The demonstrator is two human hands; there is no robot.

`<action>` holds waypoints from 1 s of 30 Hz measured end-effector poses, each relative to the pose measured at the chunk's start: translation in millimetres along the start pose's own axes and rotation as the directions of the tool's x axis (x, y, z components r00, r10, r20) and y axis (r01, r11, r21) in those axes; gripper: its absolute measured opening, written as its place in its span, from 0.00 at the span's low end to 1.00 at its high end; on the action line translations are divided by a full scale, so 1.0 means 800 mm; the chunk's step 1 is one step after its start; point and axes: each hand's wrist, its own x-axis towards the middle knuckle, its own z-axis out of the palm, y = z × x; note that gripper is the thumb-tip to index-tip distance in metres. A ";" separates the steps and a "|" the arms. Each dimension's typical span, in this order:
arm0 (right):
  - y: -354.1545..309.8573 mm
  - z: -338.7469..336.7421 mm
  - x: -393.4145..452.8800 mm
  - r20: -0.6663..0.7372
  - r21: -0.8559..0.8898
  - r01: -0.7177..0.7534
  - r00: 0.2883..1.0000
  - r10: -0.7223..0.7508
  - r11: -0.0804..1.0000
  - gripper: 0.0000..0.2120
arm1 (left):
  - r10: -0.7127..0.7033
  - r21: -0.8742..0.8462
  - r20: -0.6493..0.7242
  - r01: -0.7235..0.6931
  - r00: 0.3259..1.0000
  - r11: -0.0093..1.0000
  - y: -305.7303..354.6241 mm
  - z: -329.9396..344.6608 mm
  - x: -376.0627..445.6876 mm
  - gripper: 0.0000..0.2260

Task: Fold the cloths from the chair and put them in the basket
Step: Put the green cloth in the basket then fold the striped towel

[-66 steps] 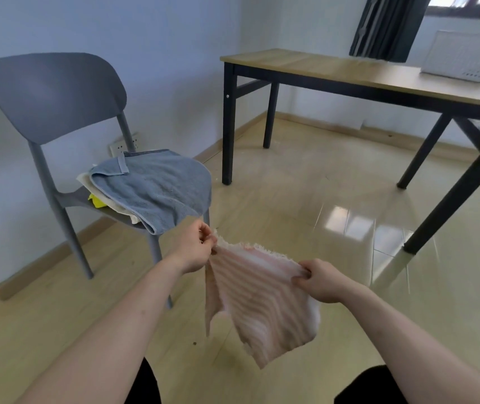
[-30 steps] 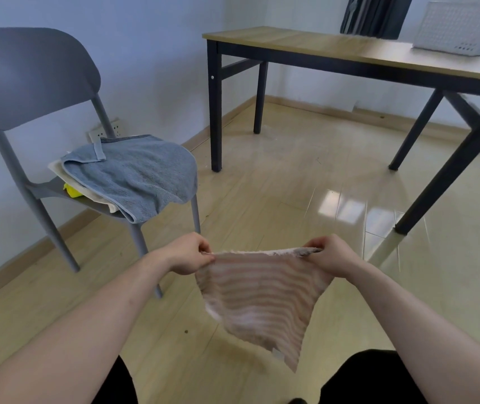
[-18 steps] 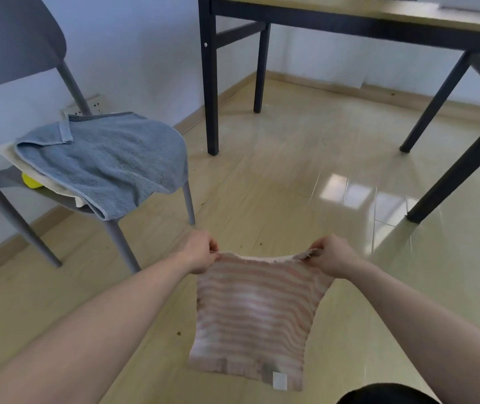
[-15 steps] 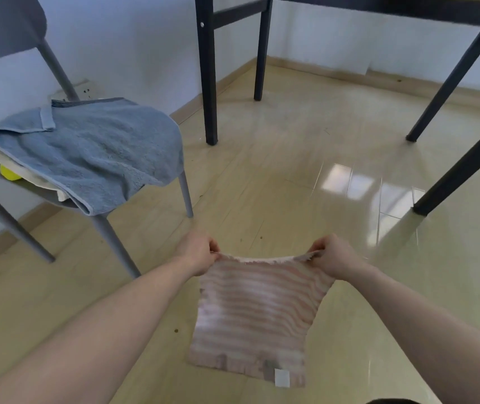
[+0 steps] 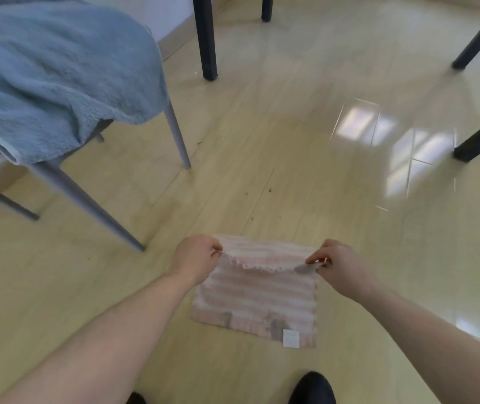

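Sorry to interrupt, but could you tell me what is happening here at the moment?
A person is folding a pink striped cloth. The left hand and the right hand each pinch an upper corner, and the lower part of the cloth seems to lie on the wooden floor. A blue towel is draped over the grey chair, with another pale cloth under it. The basket is not in view.

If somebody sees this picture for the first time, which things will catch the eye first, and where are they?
First, the pink striped cloth low in the middle, its top corners pinched by the left hand and the right hand above the wooden floor. Next, the big blue towel draped over the grey chair at upper left.
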 end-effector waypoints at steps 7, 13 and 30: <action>0.012 0.071 -0.051 0.155 -0.020 0.021 0.988 -0.017 1.000 0.14 | -0.036 0.035 0.088 0.033 0.995 0.999 -0.027 0.056 -0.067 0.11; 0.010 0.129 -0.083 0.238 -0.070 -0.072 0.967 0.086 0.995 0.12 | -0.126 0.065 0.180 0.116 0.976 0.991 -0.040 0.098 -0.104 0.13; 0.033 0.160 -0.058 0.178 0.545 -0.635 0.726 0.664 0.548 0.41 | 0.122 0.083 0.385 -0.166 0.915 0.983 0.005 0.131 -0.099 0.26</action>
